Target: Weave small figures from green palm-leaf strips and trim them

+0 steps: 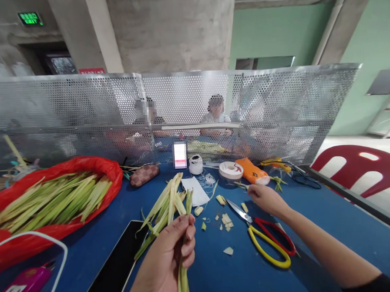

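My left hand (pixel 170 256) is closed around a bundle of pale green corn husk strips (pixel 184 279), whose ends stick out above and below the fist. Behind it, more loose husks (pixel 167 204) lie on the blue table. My right hand (pixel 268 199) reaches to the back right with its fingers pinched at a thin, pale piece, too small to name. Close by are a white tape roll (pixel 230 170) and an orange packet (pixel 251 171). Scissors (pixel 249 219) with a red and a yellow handle lie with blades apart between my hands, among husk scraps (pixel 227 222).
A red plastic bag (pixel 113 165) full of husks fills the left side. A black-screened tablet (pixel 116 263) lies left of my hand. A thread spool (pixel 196 164), white paper (pixel 194 191), checkered pouch (pixel 144 175) and yellow-handled tool (pixel 277 163) stand before a perforated metal screen (pixel 185 90); people sit behind it.
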### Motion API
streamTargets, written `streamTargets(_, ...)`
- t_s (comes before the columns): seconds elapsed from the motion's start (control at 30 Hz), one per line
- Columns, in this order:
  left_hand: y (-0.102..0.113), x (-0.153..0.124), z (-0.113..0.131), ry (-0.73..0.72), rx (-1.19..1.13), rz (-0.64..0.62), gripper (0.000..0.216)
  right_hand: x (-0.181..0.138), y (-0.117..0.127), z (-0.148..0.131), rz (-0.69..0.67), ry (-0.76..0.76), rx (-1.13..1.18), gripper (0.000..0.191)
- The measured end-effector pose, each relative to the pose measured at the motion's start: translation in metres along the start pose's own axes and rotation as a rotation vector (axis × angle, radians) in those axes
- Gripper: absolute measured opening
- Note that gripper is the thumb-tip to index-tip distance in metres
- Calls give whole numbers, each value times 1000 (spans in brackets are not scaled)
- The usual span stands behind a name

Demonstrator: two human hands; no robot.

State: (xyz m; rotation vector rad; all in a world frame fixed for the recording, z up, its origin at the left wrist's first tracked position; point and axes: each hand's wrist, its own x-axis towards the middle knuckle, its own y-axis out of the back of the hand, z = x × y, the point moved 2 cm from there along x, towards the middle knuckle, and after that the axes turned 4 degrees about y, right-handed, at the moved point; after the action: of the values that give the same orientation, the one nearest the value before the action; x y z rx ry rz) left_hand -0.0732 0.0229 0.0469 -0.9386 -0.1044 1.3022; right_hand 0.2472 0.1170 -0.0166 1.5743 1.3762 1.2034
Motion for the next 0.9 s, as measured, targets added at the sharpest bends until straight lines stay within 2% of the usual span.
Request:
streamTargets(0.07, 1, 2, -1, 6, 0, -2, 17, 2, -3, -2, -48, 20, 34, 25)
streamTargets(0.13, 2, 3, -2, -3, -3, 6, 18, 4, -3, -9, -33, 23, 54, 31)
streamTargets(0.23, 3, 5, -1, -23, -2, 26, 17, -2, -5, -33, -15, 85, 107, 34)
streamTargets(0.3, 2, 5, 0, -26, -1, 29, 16, -12, -10, -58, -115, 208, 186, 28)
streamTargets(0.37, 1, 5, -1, -19, 0, 22, 15, -22, -16, -83, -276, 359, 254, 18)
streamTargets(0.4, 1, 4, -1, -12, 0, 18, 15, -24, -17, -92, -320, 418, 248, 17)
streamTargets(0.43, 1, 4, -2, -7, -2, 14, 15, -23, -16, -98, -288, 422, 206, 18)
streamTargets(0.53, 2, 5, -4, 3, -6, 3, 15, -3, -9, -99, -66, 286, 75, 21)
streamTargets(0.57, 2, 5, -5, 5, -7, 2, 16, 8, -9, -97, -32, 243, 61, 23)
streamTargets(0.63, 3, 6, -6, 7, -7, 1, 15, 30, -11, -93, -9, 171, 40, 23)
streamTargets(0.73, 2, 7, -8, 6, -8, 7, 14, 60, -28, -93, -9, 81, 19, 17)
streamTargets(0.9, 2, 8, -8, 20, 10, 33, 13, 87, -62, -102, -11, -70, 102, 29)
